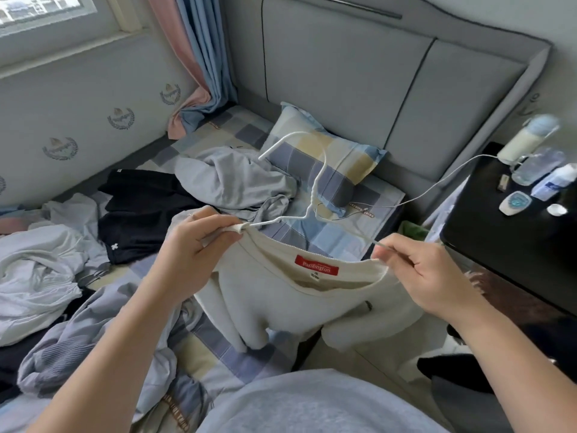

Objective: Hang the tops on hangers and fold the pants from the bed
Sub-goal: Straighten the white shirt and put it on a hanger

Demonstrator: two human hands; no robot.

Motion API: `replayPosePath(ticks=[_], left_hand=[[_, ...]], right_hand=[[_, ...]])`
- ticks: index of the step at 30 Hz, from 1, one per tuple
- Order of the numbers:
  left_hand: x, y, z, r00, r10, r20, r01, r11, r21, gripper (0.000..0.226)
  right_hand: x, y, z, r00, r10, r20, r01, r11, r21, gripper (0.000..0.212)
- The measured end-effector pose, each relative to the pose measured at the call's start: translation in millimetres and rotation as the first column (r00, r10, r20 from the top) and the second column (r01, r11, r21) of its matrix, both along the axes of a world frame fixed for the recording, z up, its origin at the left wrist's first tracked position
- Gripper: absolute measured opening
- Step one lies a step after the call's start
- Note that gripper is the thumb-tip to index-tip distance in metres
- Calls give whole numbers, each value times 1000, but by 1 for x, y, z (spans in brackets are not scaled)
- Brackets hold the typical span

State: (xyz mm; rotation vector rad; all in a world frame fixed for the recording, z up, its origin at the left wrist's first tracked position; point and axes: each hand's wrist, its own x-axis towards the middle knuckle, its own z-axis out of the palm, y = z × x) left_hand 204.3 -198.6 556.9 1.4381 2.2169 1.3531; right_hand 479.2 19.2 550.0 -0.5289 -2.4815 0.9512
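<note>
Left hand (199, 245) and right hand (427, 270) are pinched on the cream top (299, 304) collar at nine and three o'clock; the hanger (312, 189) could be dislodged by uneven pulling.

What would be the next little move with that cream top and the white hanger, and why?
The left hand holds the cream top bunched over the left end of the white hanger, while the right hand pinches the collar beside the hanger's other arm, which lies outside the fabric. So probably next: slip the collar's right side over that bare arm.
</note>
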Motion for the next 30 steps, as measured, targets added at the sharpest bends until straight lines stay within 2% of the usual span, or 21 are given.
replayPosePath(ticks=[2, 4, 8, 11, 14, 17, 21, 25, 30], left_hand=[[2, 14, -2, 997, -81, 0, 81, 997, -8, 25], [9, 32, -2, 986, -166, -1, 166, 986, -9, 32], [32, 75, 0, 930, -367, 6, 367, 930, -7, 26], [53, 106, -3, 852, -523, 19, 523, 852, -23, 17], [81, 132, -8, 752, -659, 28, 659, 750, -58, 14], [111, 153, -12, 610, -791, 32, 791, 608, -62, 17], [148, 176, -21, 384, -922, 55, 922, 380, -80, 20], [185, 201, -25, 264, -959, 103, 963, 257, -78, 14], [265, 218, -19, 57, -998, 4, 997, 57, -44, 13]], right_hand=[[17, -4, 0, 997, -72, 17, 72, 997, -14, 38], [38, -10, 4, 987, -157, 44, 158, 987, -15, 36], [77, -31, 17, 934, -345, 87, 343, 938, 41, 30], [102, -52, 24, 871, -483, 96, 474, 875, 96, 21], [128, -79, 22, 782, -610, 129, 605, 792, 84, 39], [149, -109, 19, 682, -711, 171, 715, 697, 49, 54], [177, -146, 23, 539, -818, 200, 834, 552, 14, 40], [212, -188, 34, 367, -917, 158, 930, 363, -51, 46], [246, -236, 45, 143, -978, 151, 990, 141, -25, 39]])
